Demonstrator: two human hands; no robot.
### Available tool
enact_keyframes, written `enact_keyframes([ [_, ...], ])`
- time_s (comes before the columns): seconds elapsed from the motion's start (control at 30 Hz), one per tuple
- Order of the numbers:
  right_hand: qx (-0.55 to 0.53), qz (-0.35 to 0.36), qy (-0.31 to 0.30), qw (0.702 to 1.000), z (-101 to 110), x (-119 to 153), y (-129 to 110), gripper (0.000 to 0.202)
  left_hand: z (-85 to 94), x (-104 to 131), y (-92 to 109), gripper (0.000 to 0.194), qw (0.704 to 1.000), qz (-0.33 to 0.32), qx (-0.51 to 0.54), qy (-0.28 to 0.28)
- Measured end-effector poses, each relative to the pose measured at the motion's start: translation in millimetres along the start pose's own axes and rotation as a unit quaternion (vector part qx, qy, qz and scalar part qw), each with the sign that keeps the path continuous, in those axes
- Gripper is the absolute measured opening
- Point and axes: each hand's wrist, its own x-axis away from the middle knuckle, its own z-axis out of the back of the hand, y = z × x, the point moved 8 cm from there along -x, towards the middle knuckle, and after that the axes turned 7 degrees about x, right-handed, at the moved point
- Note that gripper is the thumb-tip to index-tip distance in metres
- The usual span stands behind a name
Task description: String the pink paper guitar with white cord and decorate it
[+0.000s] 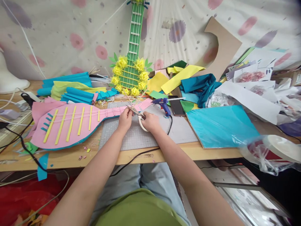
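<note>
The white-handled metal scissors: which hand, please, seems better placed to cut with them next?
Probably the right: the right hand holds the scissors by their white handle, while the left hand is beside the blades.

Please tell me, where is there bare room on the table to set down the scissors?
The grey mat is bare between the black cord and the blue board. A smaller bare patch of it lies between the pink guitar and the left forearm. Crowded behind the right hand: glue gun, phone and yellow paper.
</note>
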Motion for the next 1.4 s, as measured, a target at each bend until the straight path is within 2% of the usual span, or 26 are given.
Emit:
enact_keyframes([
  [0.13, -0.008, 0.016, 0.004, 1.000, -1, 1, 0, 0.026, -1.9, 0, 1, 0.018, 1.000, -0.017, -0.002, -0.016],
  [0.33, -0.035, 0.046, 0.021, 0.998, 0, 1, 2, 0.022, -12.9, 1, -6, 0.020, 0.994, -0.016, 0.044, -0.099],
  [0.63, -0.001, 0.040, 0.013, 0.999, -6, 2, 6, 0.028, -7.0, -2, -16, 0.019, 0.994, 0.030, 0.063, -0.086],
  [0.93, 0.009, 0.049, 0.007, 0.999, 0, 5, 4, 0.026, -6.1, 0, -18, 0.019, 0.996, 0.022, 0.051, -0.075],
  [1.17, -0.026, 0.066, 0.024, 0.997, 4, 7, 3, 0.020, -17.0, 6, -2, 0.021, 0.986, 0.044, 0.095, -0.129],
  [1.3, -0.038, 0.080, 0.024, 0.996, 5, 7, 1, 0.018, -24.2, 10, 0, 0.029, 0.972, 0.068, 0.147, -0.170],
  [1.4, -0.044, 0.088, 0.029, 0.995, 5, 6, 0, 0.018, -24.6, 10, 0, 0.034, 0.969, 0.075, 0.158, -0.176],
])
